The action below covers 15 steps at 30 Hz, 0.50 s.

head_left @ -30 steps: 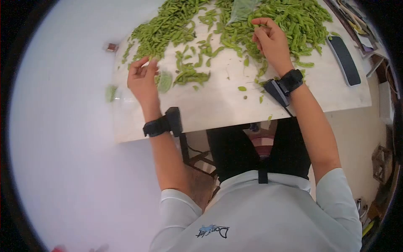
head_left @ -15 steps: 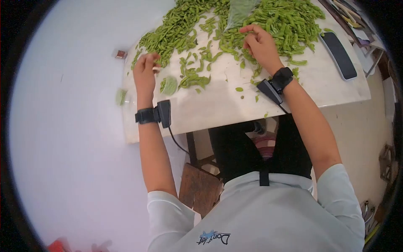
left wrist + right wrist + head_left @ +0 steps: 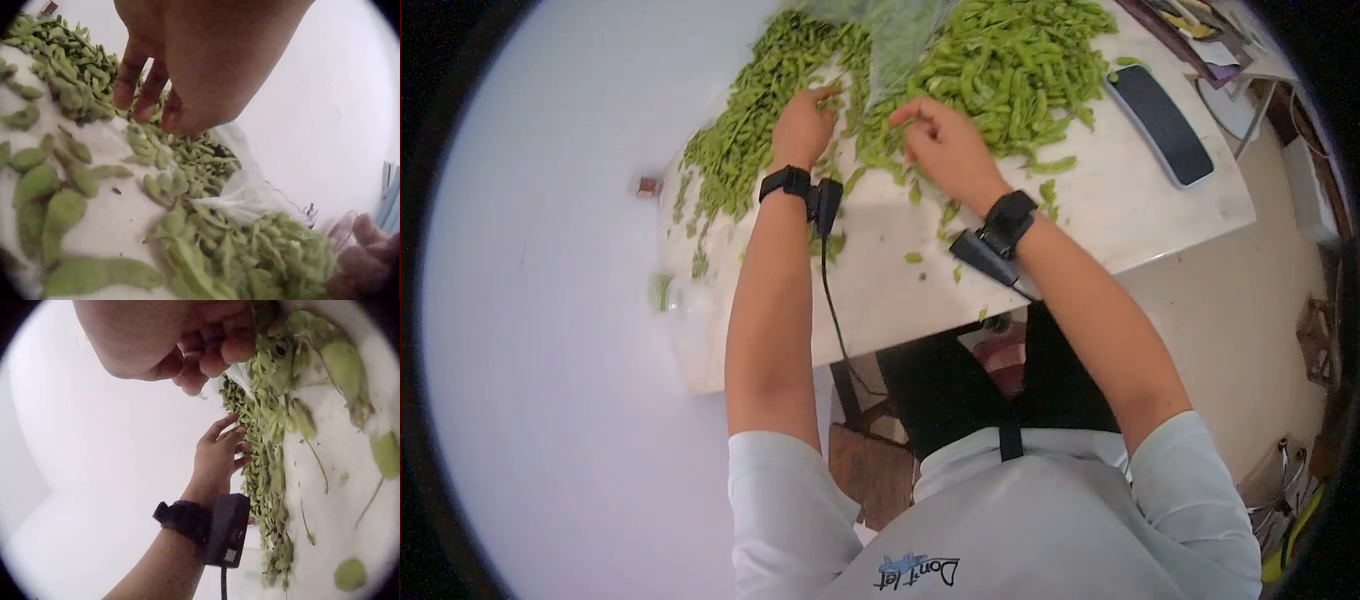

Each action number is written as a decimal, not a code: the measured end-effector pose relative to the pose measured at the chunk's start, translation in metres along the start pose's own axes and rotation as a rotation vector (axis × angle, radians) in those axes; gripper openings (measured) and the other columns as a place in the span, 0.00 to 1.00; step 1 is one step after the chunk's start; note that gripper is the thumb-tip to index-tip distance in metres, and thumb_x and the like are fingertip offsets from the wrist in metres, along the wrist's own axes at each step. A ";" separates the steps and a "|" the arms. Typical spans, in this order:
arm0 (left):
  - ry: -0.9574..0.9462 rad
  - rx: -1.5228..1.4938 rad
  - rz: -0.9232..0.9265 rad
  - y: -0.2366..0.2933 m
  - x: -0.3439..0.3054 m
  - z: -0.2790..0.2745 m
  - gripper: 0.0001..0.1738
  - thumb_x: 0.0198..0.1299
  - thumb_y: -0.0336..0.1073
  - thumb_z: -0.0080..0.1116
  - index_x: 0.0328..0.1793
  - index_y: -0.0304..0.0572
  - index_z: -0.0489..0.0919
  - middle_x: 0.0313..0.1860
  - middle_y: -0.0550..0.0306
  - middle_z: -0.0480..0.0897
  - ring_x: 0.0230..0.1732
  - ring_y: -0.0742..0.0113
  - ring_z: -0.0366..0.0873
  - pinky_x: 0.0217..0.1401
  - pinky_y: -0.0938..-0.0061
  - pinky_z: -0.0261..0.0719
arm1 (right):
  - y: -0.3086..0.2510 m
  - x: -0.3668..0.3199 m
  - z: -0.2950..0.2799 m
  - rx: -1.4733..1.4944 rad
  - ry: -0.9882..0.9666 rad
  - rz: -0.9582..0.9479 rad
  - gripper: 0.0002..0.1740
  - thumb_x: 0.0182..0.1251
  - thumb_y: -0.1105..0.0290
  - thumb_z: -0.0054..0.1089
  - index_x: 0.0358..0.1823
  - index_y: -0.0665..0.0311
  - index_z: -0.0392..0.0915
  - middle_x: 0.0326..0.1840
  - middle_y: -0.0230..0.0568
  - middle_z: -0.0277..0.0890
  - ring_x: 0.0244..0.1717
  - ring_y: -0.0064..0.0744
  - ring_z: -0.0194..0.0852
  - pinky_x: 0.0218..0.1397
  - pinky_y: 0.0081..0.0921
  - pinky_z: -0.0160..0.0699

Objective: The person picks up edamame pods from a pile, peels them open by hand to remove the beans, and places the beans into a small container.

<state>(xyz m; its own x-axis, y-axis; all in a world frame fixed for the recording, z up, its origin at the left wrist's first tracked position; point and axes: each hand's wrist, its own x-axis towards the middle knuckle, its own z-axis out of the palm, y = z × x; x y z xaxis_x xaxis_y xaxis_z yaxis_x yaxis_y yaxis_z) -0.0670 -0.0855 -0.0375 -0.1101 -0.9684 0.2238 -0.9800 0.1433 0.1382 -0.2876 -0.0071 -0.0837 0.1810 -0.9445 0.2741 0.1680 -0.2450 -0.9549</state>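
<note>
Green soybean pods lie in two heaps, a left heap [image 3: 740,140] and a larger-looking right heap [image 3: 1025,80]. A clear plastic bag [image 3: 900,45] lies between them. My left hand [image 3: 802,130] is over the inner edge of the left heap; in the left wrist view its fingers [image 3: 147,103] are apart and point down at the pods, with nothing seen between them. My right hand [image 3: 948,150] hovers at the near edge of the right heap, index finger stretched out. In the right wrist view its other fingers [image 3: 212,359] are loosely bent, and no held thing shows.
A phone-like dark slab [image 3: 1160,125] lies on the table [image 3: 1140,220] at the right. Loose pods and bits are scattered before my right hand. A clear container with green contents [image 3: 665,292] is at the left edge. Cables hang from both wrist cameras.
My left hand has moved right and farther up the table, from beside a small clear container to the heap's inner edge; the pale bit at its fingers is gone. My right hand shifted slightly left in view.
</note>
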 end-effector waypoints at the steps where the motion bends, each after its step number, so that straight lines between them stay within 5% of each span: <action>1: 0.004 0.071 0.036 0.002 0.006 0.003 0.16 0.58 0.35 0.53 0.51 0.55 0.84 0.56 0.53 0.79 0.52 0.51 0.77 0.53 0.60 0.76 | -0.002 0.001 -0.001 0.011 -0.015 0.020 0.11 0.67 0.73 0.45 0.46 0.67 0.73 0.24 0.31 0.73 0.25 0.18 0.69 0.31 0.20 0.69; 4: 0.063 0.250 0.145 0.002 0.014 0.013 0.17 0.57 0.34 0.52 0.51 0.57 0.84 0.50 0.52 0.81 0.49 0.50 0.79 0.51 0.57 0.77 | -0.008 -0.001 -0.002 0.034 -0.049 0.053 0.10 0.68 0.72 0.46 0.46 0.67 0.73 0.24 0.30 0.72 0.25 0.18 0.69 0.31 0.19 0.69; 7: -0.057 0.171 -0.113 0.009 0.019 0.013 0.14 0.57 0.36 0.54 0.48 0.54 0.85 0.45 0.51 0.82 0.47 0.49 0.80 0.48 0.58 0.78 | -0.008 -0.011 0.004 0.032 -0.058 0.071 0.09 0.69 0.71 0.47 0.45 0.67 0.73 0.22 0.29 0.70 0.24 0.18 0.69 0.31 0.19 0.68; 9: 0.011 0.276 -0.092 -0.001 0.027 0.020 0.11 0.57 0.38 0.57 0.44 0.48 0.85 0.42 0.49 0.82 0.46 0.48 0.79 0.46 0.59 0.79 | -0.005 -0.001 0.004 -0.004 -0.038 0.057 0.09 0.69 0.71 0.48 0.45 0.67 0.72 0.22 0.29 0.70 0.24 0.17 0.68 0.30 0.19 0.67; 13: 0.272 0.036 0.213 0.007 0.001 -0.003 0.08 0.55 0.39 0.63 0.38 0.45 0.84 0.40 0.50 0.82 0.41 0.48 0.79 0.44 0.59 0.76 | -0.010 -0.002 0.000 0.068 -0.030 0.059 0.10 0.69 0.69 0.49 0.46 0.66 0.73 0.20 0.31 0.70 0.23 0.19 0.67 0.28 0.21 0.66; 15: 0.292 -0.410 -0.005 0.019 -0.013 -0.006 0.09 0.60 0.38 0.60 0.43 0.41 0.81 0.39 0.56 0.83 0.37 0.63 0.78 0.40 0.70 0.75 | -0.013 -0.004 0.001 0.080 -0.037 0.081 0.10 0.70 0.69 0.50 0.46 0.67 0.73 0.21 0.29 0.70 0.24 0.16 0.69 0.30 0.18 0.67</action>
<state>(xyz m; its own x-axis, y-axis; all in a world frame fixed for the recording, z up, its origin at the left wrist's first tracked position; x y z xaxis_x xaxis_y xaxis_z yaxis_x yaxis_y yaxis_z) -0.0837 -0.0688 -0.0322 0.0026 -0.8803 0.4744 -0.8278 0.2642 0.4948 -0.2896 -0.0003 -0.0724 0.2320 -0.9515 0.2022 0.2279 -0.1489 -0.9622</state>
